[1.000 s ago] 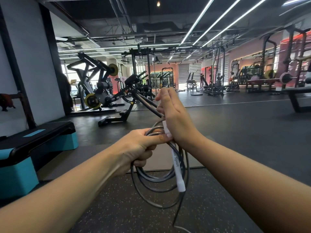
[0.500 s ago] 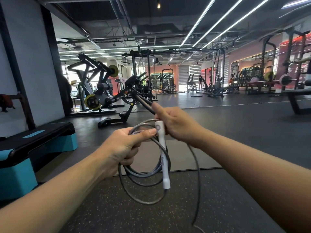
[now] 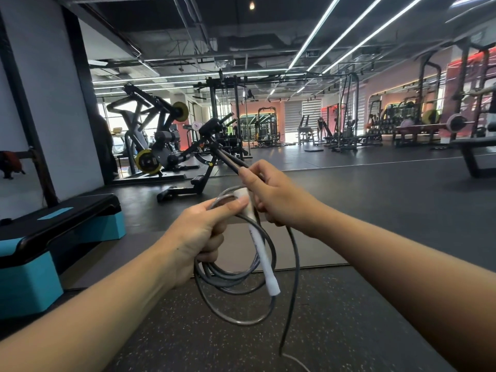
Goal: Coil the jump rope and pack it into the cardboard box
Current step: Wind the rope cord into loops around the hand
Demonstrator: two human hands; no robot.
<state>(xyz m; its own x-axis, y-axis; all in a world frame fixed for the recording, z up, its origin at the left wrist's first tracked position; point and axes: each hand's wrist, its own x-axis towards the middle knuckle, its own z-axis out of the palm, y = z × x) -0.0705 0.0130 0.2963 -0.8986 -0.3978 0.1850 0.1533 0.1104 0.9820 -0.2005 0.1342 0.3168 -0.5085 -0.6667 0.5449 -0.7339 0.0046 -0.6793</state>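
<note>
Left hand: the left hand [image 3: 198, 234] is sitting at the centre of the frame, fingers curled closed around the bunched loops of the jump rope [image 3: 236, 275], thumb stretching right to press on the top of the white handle [image 3: 261, 248].
Right hand: the right hand [image 3: 279, 194] is sitting just right of and slightly above the left, fingers closed, pinching a run of the rope close beside the handle's top end.
Jump rope: the grey coils are hanging below the left hand in several overlapping loops, lower centre of the frame; one loose strand is dropping from under the right hand, curving down the right side of the coils and trailing toward the floor [image 3: 349, 318] at the bottom edge.
White handle: it is slanting down and to the right across the coils, its top between the two hands, its lower end hanging free.
Surroundings: a teal and black step platform [image 3: 53, 237] is standing at the left edge; weight machines [image 3: 161, 140] are filling the upper middle.
</note>
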